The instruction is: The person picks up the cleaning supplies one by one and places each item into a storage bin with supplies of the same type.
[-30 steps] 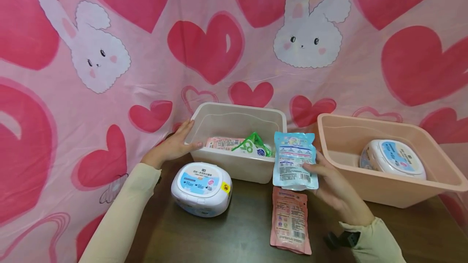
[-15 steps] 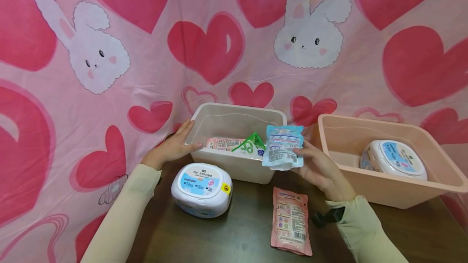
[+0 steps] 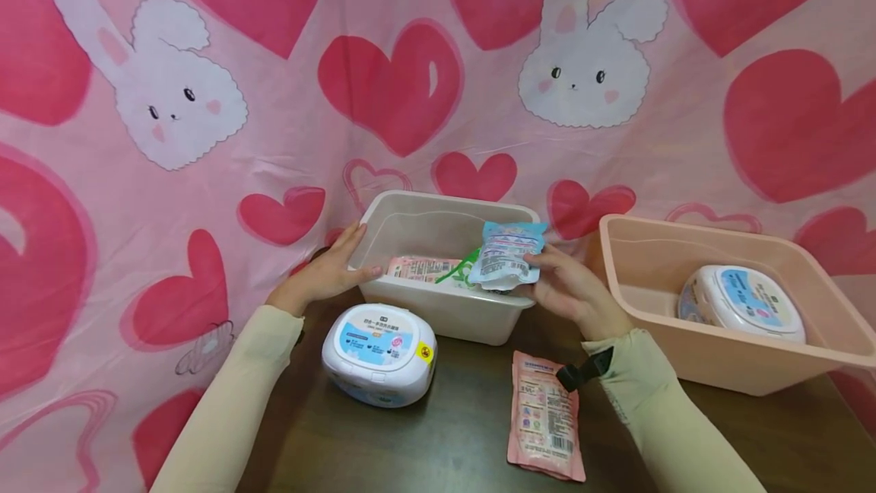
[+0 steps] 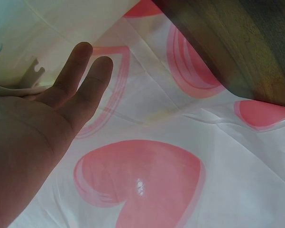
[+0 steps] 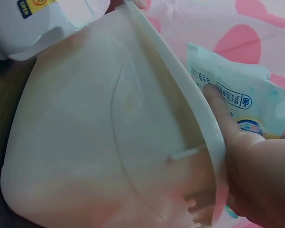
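Dark table (image 3: 465, 424) bearing grey bin (image 3: 438, 318), peach bin (image 3: 712, 360), white tub (image 3: 379, 356), pink pouch (image 3: 544, 424)

Room opens in the grey bin (image 3: 452, 316) left of the right fingers (image 3: 547, 259); the peach bin (image 3: 718, 367) blocks their right.

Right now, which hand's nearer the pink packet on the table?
Right: the right hand is beyond the pink packet; the left hand is farther left, touching the white bin.
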Action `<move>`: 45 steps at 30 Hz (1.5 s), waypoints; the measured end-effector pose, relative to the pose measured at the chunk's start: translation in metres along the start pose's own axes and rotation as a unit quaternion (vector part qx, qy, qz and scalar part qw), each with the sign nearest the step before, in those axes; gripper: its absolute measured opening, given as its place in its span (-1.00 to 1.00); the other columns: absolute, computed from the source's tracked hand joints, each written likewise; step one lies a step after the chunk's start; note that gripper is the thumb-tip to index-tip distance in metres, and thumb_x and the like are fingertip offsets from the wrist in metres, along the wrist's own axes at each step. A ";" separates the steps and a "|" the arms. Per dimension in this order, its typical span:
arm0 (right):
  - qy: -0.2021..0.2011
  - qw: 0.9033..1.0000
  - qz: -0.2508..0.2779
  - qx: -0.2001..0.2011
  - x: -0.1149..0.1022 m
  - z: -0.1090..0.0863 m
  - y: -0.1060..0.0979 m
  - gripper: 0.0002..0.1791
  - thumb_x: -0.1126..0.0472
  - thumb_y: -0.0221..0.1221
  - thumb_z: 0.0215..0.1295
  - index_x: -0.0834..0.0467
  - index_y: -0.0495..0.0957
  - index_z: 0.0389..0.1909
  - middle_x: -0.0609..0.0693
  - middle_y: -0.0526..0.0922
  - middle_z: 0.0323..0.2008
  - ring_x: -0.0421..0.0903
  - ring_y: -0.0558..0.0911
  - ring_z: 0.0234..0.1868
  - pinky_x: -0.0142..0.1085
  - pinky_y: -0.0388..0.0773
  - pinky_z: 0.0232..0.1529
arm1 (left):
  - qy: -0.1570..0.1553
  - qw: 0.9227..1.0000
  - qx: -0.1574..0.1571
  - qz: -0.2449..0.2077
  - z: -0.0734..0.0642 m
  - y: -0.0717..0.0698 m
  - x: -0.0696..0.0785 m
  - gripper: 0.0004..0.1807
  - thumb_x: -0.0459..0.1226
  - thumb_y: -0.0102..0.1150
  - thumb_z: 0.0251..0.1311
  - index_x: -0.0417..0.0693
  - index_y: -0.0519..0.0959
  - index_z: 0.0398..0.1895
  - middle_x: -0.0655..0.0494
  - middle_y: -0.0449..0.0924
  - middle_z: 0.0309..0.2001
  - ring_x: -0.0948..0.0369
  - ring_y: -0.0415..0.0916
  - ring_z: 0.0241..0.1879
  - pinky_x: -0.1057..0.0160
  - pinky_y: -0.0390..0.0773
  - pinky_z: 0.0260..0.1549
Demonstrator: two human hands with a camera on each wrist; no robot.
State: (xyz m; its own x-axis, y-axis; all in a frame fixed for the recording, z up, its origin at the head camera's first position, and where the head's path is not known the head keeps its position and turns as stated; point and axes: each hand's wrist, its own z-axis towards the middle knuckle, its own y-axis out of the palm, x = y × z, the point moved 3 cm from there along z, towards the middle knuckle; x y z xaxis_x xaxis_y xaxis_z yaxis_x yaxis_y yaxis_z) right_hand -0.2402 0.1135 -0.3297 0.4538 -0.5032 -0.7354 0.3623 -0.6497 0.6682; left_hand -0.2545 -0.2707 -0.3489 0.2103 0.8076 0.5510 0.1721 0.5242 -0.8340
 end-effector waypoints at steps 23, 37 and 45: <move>0.022 0.998 0.064 -0.013 0.002 0.022 0.003 -0.34 0.27 -0.29 0.61 -0.11 -0.29 0.59 0.22 -0.22 0.58 0.25 -0.12 0.55 0.16 -0.18 0.49 | -0.001 1.000 -0.006 -0.014 0.002 -0.002 0.005 0.18 0.24 0.25 0.19 0.02 -0.21 0.66 -0.06 -0.32 0.63 -0.24 -0.14 0.52 -0.39 0.08 0.32; -0.019 0.997 0.068 -0.007 0.003 0.015 0.005 -0.68 0.18 -0.19 0.65 0.14 0.27 0.30 0.29 -0.07 0.55 0.28 -0.07 0.56 0.14 0.01 0.46 | 0.000 1.000 -0.002 -0.007 0.001 -0.002 0.004 0.18 0.26 0.23 0.19 0.04 -0.22 0.66 -0.06 -0.30 0.63 -0.24 -0.13 0.52 -0.39 0.08 0.33; -0.083 0.994 -0.003 -0.069 0.004 -0.001 0.004 -0.65 0.26 -0.27 0.64 0.16 0.45 0.17 0.22 0.57 0.14 0.23 0.49 0.26 0.06 0.36 0.32 | -0.002 1.000 -0.002 -0.010 0.001 -0.001 0.005 0.17 0.24 0.24 0.20 0.04 -0.21 0.66 -0.05 -0.31 0.63 -0.23 -0.12 0.52 -0.38 0.10 0.32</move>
State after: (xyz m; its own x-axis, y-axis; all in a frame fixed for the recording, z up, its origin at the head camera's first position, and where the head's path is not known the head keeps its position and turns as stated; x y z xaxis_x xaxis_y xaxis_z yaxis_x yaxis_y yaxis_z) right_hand -0.2363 0.1096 -0.3303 0.3153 -0.5947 -0.7396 0.4776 -0.5740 0.6651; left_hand -0.2542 -0.2668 -0.3450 0.2028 0.7983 0.5670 0.1800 0.5388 -0.8230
